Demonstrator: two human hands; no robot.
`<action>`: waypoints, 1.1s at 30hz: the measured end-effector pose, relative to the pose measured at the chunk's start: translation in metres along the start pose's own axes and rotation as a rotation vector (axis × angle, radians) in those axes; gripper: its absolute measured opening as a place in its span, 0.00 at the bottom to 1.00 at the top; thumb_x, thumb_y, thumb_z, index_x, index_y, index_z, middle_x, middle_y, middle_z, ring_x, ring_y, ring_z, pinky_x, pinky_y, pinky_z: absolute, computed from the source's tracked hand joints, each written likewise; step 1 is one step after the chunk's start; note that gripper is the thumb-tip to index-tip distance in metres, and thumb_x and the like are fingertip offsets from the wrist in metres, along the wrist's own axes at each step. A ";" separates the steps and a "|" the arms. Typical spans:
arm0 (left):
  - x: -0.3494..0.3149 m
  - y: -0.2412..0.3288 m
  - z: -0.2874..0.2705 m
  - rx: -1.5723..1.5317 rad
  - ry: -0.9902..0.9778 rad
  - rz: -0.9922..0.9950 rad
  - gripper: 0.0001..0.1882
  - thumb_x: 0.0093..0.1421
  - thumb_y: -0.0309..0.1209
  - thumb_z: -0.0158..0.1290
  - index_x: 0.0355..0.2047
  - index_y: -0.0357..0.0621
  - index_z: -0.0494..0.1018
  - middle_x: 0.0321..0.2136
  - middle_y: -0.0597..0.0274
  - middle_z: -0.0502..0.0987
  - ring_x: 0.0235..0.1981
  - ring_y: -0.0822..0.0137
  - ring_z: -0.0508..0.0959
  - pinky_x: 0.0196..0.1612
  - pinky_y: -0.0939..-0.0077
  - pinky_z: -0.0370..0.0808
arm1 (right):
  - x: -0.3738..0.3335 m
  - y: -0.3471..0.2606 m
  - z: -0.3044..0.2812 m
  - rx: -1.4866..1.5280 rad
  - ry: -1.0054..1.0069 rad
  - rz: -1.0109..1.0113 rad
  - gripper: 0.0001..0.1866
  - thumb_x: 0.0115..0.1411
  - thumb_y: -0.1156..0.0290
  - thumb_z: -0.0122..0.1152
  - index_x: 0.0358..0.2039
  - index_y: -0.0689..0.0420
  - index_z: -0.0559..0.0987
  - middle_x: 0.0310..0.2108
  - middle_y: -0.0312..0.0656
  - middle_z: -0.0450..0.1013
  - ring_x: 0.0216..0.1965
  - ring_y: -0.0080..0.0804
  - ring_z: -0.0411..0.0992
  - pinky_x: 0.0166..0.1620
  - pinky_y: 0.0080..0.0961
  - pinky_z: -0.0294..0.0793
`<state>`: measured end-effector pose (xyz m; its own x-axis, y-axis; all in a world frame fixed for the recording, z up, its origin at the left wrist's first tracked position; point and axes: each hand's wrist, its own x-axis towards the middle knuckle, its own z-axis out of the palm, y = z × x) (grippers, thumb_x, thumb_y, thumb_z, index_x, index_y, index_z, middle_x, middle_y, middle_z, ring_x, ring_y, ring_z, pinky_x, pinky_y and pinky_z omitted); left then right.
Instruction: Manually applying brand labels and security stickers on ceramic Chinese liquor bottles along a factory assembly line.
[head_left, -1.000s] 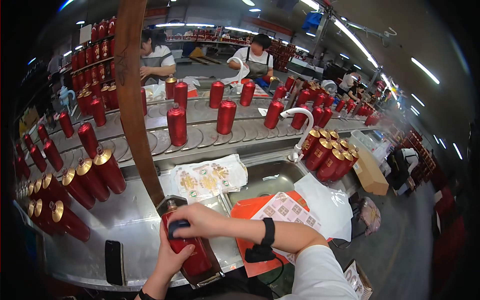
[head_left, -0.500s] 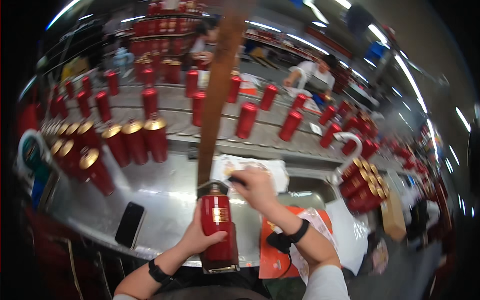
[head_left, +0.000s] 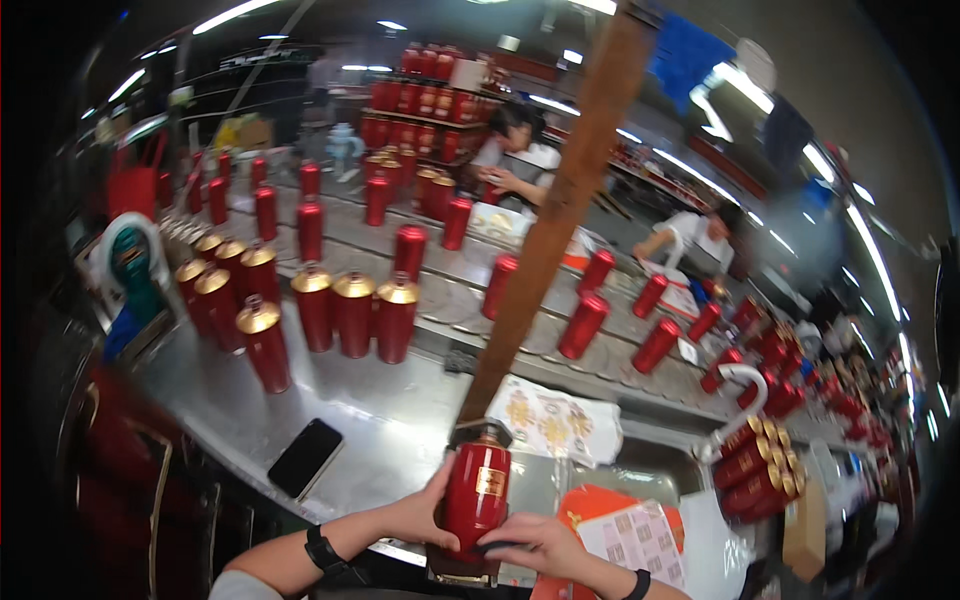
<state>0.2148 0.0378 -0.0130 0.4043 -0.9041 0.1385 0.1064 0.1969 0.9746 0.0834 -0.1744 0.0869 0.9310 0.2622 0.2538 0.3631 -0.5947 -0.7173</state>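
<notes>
A glossy red bottle (head_left: 478, 505) with a gold rectangular label stands upright in front of me, its narrow neck within a dark metal bracket (head_left: 480, 430). My left hand (head_left: 430, 515) is wrapped around the bottle's left side, thumb across its lower front. My right hand (head_left: 545, 545) grips a small dark flat tool (head_left: 503, 548), held against or just before the lower right of the bottle. The tool's exact kind is not clear. Under the bottle is a brownish base (head_left: 462, 572), partly hidden by my hands.
A wooden post (head_left: 560, 225) rises behind the bottle. Gold-topped red bottles (head_left: 352, 315) and a black phone (head_left: 305, 458) rest on the metal table at left. Patterned sheets (head_left: 555, 415) lie ahead and right, by a sink (head_left: 650, 470). Red bottles line a conveyor (head_left: 450, 300); two people work beyond.
My right hand has moved down from beside the bottle's neck to its lower right, carrying the dark tool. My left hand still holds the bottle. The whole view has shifted and tilted.
</notes>
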 end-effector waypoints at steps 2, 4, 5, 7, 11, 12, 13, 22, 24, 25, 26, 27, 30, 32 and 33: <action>-0.007 -0.008 0.003 0.282 0.007 -0.001 0.81 0.36 0.48 0.74 0.67 0.36 0.18 0.69 0.36 0.35 0.71 0.50 0.41 0.70 0.63 0.46 | 0.019 0.018 -0.020 0.159 -0.019 0.303 0.11 0.57 0.70 0.66 0.41 0.54 0.83 0.34 0.44 0.78 0.37 0.37 0.76 0.40 0.27 0.75; -0.016 0.003 0.011 0.560 0.000 0.043 0.79 0.38 0.57 0.71 0.67 0.33 0.21 0.68 0.32 0.33 0.71 0.44 0.38 0.71 0.62 0.43 | 0.038 0.042 -0.041 -0.401 0.359 0.246 0.10 0.53 0.74 0.66 0.38 0.53 0.84 0.30 0.42 0.77 0.32 0.37 0.76 0.37 0.27 0.76; -0.018 -0.001 0.015 0.590 0.005 0.071 0.79 0.39 0.56 0.71 0.67 0.34 0.21 0.68 0.34 0.33 0.71 0.45 0.38 0.71 0.62 0.42 | 0.022 0.069 -0.028 -0.219 0.317 0.188 0.11 0.53 0.74 0.66 0.39 0.53 0.84 0.30 0.42 0.77 0.32 0.37 0.76 0.37 0.27 0.76; -0.024 0.008 0.017 0.590 0.017 0.052 0.78 0.41 0.56 0.70 0.67 0.33 0.20 0.68 0.35 0.33 0.71 0.45 0.37 0.71 0.61 0.42 | 0.021 0.051 -0.011 -0.151 0.040 -0.091 0.13 0.52 0.73 0.67 0.40 0.52 0.84 0.31 0.43 0.77 0.32 0.38 0.76 0.38 0.28 0.76; -0.036 0.004 0.022 0.671 0.080 0.072 0.73 0.45 0.51 0.69 0.67 0.33 0.21 0.67 0.34 0.36 0.70 0.44 0.41 0.70 0.62 0.45 | 0.050 0.002 -0.003 -0.068 -0.290 -0.171 0.14 0.51 0.71 0.67 0.40 0.50 0.84 0.30 0.44 0.76 0.33 0.37 0.76 0.39 0.31 0.76; -0.036 0.010 0.026 0.643 0.075 0.082 0.73 0.46 0.51 0.69 0.68 0.34 0.22 0.67 0.34 0.37 0.70 0.45 0.42 0.70 0.62 0.46 | 0.069 0.004 -0.021 -0.014 -0.255 0.131 0.14 0.50 0.72 0.66 0.40 0.49 0.83 0.30 0.42 0.76 0.33 0.37 0.75 0.40 0.31 0.76; -0.034 0.013 0.026 0.614 0.069 0.100 0.72 0.47 0.50 0.69 0.68 0.35 0.22 0.67 0.34 0.38 0.70 0.45 0.43 0.70 0.62 0.47 | 0.072 0.009 -0.023 -0.012 -0.262 0.129 0.14 0.50 0.72 0.66 0.40 0.49 0.83 0.30 0.42 0.76 0.33 0.37 0.75 0.40 0.31 0.76; -0.023 0.007 0.025 0.640 0.078 0.127 0.70 0.47 0.50 0.69 0.69 0.36 0.25 0.67 0.36 0.40 0.69 0.45 0.46 0.69 0.62 0.51 | 0.102 0.041 -0.023 -0.785 0.070 0.190 0.09 0.52 0.71 0.66 0.36 0.49 0.83 0.23 0.40 0.73 0.33 0.38 0.76 0.37 0.34 0.75; -0.027 0.003 0.021 0.596 0.109 0.118 0.71 0.47 0.50 0.69 0.69 0.36 0.25 0.67 0.37 0.39 0.69 0.45 0.46 0.69 0.62 0.51 | 0.095 -0.005 -0.029 -0.490 -0.065 -0.282 0.08 0.53 0.71 0.65 0.35 0.50 0.83 0.24 0.41 0.73 0.32 0.38 0.76 0.36 0.33 0.75; -0.023 0.001 0.019 0.591 0.098 0.115 0.71 0.47 0.50 0.69 0.69 0.36 0.25 0.67 0.37 0.39 0.69 0.45 0.46 0.69 0.62 0.51 | 0.085 -0.025 -0.017 -0.451 -0.347 -0.307 0.08 0.54 0.70 0.64 0.35 0.51 0.83 0.25 0.41 0.74 0.32 0.36 0.77 0.35 0.30 0.75; -0.020 -0.001 0.016 0.588 0.073 0.124 0.70 0.47 0.51 0.68 0.69 0.36 0.25 0.67 0.38 0.38 0.69 0.46 0.46 0.69 0.61 0.51 | 0.077 -0.014 -0.013 -0.232 -0.472 -0.161 0.07 0.57 0.69 0.61 0.36 0.47 0.83 0.31 0.39 0.77 0.36 0.33 0.77 0.36 0.29 0.76; -0.022 -0.002 0.016 0.585 0.066 0.123 0.70 0.47 0.52 0.68 0.69 0.36 0.25 0.67 0.39 0.38 0.69 0.46 0.45 0.69 0.60 0.51 | 0.090 0.008 -0.029 -0.359 -0.284 -0.068 0.07 0.58 0.69 0.59 0.36 0.47 0.82 0.33 0.40 0.77 0.36 0.33 0.77 0.37 0.29 0.76; -0.022 0.008 0.008 0.447 0.037 0.036 0.70 0.47 0.53 0.67 0.69 0.33 0.28 0.66 0.38 0.43 0.68 0.46 0.49 0.68 0.62 0.51 | 0.088 0.008 -0.021 -0.554 -0.315 -0.007 0.06 0.58 0.69 0.59 0.35 0.49 0.82 0.33 0.42 0.78 0.36 0.33 0.77 0.38 0.27 0.76; -0.024 0.002 -0.007 0.254 0.004 -0.099 0.56 0.61 0.50 0.56 0.70 0.43 0.27 0.69 0.45 0.45 0.69 0.53 0.52 0.70 0.61 0.48 | 0.068 -0.021 0.003 -0.698 -0.743 -0.120 0.05 0.57 0.70 0.61 0.32 0.55 0.83 0.30 0.46 0.78 0.36 0.36 0.78 0.40 0.25 0.76; -0.020 -0.006 -0.013 0.249 0.064 -0.098 0.56 0.61 0.50 0.56 0.70 0.43 0.27 0.69 0.45 0.45 0.69 0.53 0.52 0.70 0.61 0.48 | 0.064 -0.025 -0.002 -0.693 -0.778 -0.171 0.05 0.57 0.70 0.61 0.32 0.55 0.83 0.30 0.46 0.78 0.36 0.36 0.78 0.40 0.25 0.76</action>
<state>0.2183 0.0598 -0.0241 0.4605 -0.8868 0.0378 -0.0753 0.0034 0.9972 0.1342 -0.1441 0.1227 0.6742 0.6526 -0.3457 0.6576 -0.7436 -0.1211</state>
